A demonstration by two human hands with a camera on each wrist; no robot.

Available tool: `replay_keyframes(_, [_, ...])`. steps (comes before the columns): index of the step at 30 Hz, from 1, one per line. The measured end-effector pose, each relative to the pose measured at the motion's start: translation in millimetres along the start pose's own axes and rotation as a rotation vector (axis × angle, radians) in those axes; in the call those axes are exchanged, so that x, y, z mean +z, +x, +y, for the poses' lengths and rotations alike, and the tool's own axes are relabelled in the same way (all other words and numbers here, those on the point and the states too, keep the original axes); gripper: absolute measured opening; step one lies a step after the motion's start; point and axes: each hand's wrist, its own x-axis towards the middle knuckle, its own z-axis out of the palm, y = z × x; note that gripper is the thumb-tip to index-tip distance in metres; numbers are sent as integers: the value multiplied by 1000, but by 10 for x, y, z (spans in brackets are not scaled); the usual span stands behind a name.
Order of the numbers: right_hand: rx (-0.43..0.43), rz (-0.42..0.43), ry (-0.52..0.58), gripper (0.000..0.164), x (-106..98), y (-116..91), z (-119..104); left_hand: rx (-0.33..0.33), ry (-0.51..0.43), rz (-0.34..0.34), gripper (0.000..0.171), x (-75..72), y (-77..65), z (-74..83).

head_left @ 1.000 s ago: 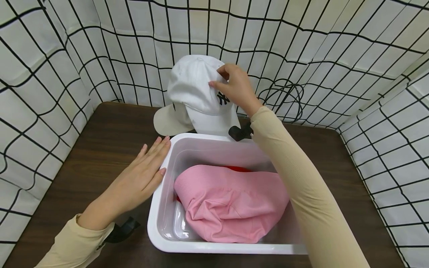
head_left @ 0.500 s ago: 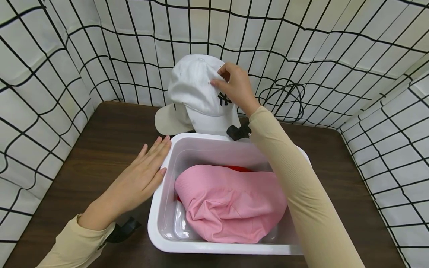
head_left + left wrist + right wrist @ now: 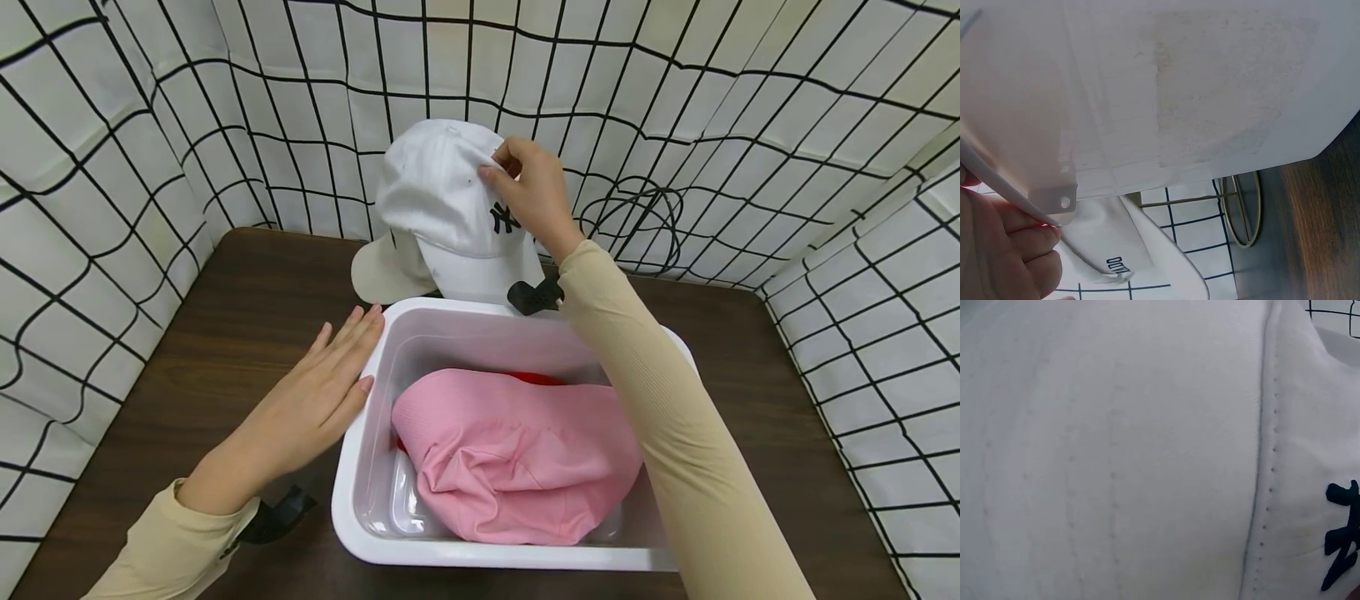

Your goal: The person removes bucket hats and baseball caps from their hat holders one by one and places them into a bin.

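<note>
A white baseball cap (image 3: pixel 442 179) with a dark NY logo stands upright behind a white plastic tub (image 3: pixel 427 554), its brim pointing down. My right hand (image 3: pixel 534 193) pinches the cap's crown between thumb and fingers. In the right wrist view the white cap's stitched brim (image 3: pixel 1147 456) fills most of the frame. My left hand (image 3: pixel 315 400) rests along the tub's left rim, fingers straight. Inside the tub lies a crumpled pink cap (image 3: pixel 517 458), with a bit of red (image 3: pixel 536 378) showing behind it. A beige brim (image 3: pixel 390 268) sticks out left of the white cap.
The dark wooden table (image 3: pixel 262 308) holds everything. Black wire grid panels (image 3: pixel 300 125) backed with white surround it. A coiled black cable (image 3: pixel 637 221) hangs at the back right. A brass-coloured wire loop (image 3: pixel 1241 212) shows behind the tub in the left wrist view.
The white cap and my right hand have shifted very slightly to the right. My left hand stays on the rim.
</note>
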Motion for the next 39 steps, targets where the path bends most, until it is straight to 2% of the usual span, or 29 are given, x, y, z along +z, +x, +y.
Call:
replay_keyframes(10, [-41, 78, 76, 16, -66, -12, -73, -6, -4, -2, 57, -3, -8, 4])
replay_keyframes(23, [-82, 125, 163, 13, -215, -58, -130, -11, -2, -13, 57, -6, -7, 11])
replay_keyframes(29, [-53, 119, 163, 13, -275, -72, -131, -11, 1, -19, 57, -15, -4, 25])
replay_keyframes(39, [-74, 110, 134, 15, -374, -87, -121, -14, 3, -18, 57, -8, 0, 17])
